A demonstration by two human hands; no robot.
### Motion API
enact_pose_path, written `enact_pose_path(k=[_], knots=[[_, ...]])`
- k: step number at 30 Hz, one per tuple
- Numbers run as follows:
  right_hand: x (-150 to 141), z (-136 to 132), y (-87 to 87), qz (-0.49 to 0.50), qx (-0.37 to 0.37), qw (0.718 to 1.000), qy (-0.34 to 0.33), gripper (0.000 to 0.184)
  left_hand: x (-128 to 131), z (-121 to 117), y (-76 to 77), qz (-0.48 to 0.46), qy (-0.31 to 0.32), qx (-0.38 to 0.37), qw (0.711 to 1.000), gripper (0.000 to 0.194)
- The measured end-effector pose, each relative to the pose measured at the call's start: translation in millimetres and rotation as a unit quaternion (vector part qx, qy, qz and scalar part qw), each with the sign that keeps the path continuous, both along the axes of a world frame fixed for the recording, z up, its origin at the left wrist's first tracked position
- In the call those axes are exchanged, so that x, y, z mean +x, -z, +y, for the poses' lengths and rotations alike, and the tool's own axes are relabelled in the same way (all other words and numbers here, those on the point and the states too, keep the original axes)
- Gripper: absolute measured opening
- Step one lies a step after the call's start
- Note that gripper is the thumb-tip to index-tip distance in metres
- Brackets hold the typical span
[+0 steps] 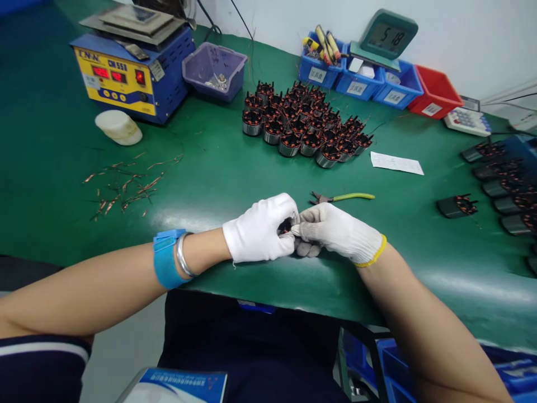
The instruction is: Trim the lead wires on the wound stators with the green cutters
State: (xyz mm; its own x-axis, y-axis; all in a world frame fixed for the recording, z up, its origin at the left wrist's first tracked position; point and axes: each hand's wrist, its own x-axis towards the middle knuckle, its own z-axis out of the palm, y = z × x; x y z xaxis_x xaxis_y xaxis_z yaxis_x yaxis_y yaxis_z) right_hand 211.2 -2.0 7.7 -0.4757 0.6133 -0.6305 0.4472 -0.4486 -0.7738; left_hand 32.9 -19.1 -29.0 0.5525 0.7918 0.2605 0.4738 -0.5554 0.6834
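Both hands wear white knit gloves and meet near the front edge of the green mat (235, 173). My left hand (258, 229) is closed around a small wound motor stator (286, 226), of which only a dark and copper sliver shows between the gloves. My right hand (335, 232) pinches at the same stator from the right, fingers pressed together. A blue wrist strap (165, 259) and a metal bangle (183, 254) sit on my left wrist. Green-handled cutters (342, 197) lie on the mat just beyond my right hand.
A cluster of several stators (304, 126) stands mid-table. More stators (503, 184) line the right side, one lying apart (456, 206). At the back: a blue-yellow solder station (126, 73), a purple tray (213, 70), blue bins (356, 78), a red bin (436, 92), a timer (388, 36). Copper wire scraps (126, 187) lie left, near a white sponge (118, 126). A paper slip (396, 163) lies right.
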Motion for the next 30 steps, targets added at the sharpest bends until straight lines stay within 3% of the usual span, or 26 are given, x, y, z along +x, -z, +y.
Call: enact_pose_path(k=[2,5,8,12,15,18,20,22,26,30], knots=[[0.8,-1.8,0.7,0.009,0.003,1.0,0.011,0.025,-1.7,-2.2,-0.1,-0.016,-0.006,-0.005,1.0,0.03],[1.6,-4.4,3.6,0.027,0.006,0.999,0.018,0.021,-6.8,-6.0,-5.0,-0.024,0.0,-0.012,1.0,0.077],[3.0,-7.5,7.4,0.058,0.021,0.998,0.028,0.023,-14.8,-3.7,-13.0,-0.008,0.054,-0.058,0.997,0.103],[6.9,-13.1,8.5,0.108,0.073,0.99,0.059,0.023,-25.9,14.1,-16.8,-0.102,0.093,-0.229,0.964,0.087],[10.2,-18.3,4.2,0.136,0.102,0.982,0.089,0.024,-31.8,25.9,-18.7,-0.198,0.056,-0.375,0.904,0.06],[13.1,-22.2,-0.2,0.157,0.114,0.974,0.115,0.025,-32.4,25.6,-26.1,-0.15,0.096,-0.546,0.819,0.057],[14.5,-22.8,-0.9,0.168,0.115,0.971,0.128,0.025,-29.0,20.2,-32.0,-0.127,0.115,-0.584,0.794,0.049],[15.2,-21.8,-0.1,0.182,0.113,0.967,0.138,0.024,-23.8,13.9,-36.2,-0.167,0.082,-0.55,0.814,0.042],[15.4,-18.1,1.4,0.22,0.106,0.957,0.157,0.024,-17.0,4.0,-38.9,-0.26,0.035,-0.409,0.874,0.054],[13.3,-16.9,1.4,0.23,0.097,0.954,0.168,0.026,-20.5,-6.9,-39.3,-0.212,0.054,-0.139,0.966,0.04]])
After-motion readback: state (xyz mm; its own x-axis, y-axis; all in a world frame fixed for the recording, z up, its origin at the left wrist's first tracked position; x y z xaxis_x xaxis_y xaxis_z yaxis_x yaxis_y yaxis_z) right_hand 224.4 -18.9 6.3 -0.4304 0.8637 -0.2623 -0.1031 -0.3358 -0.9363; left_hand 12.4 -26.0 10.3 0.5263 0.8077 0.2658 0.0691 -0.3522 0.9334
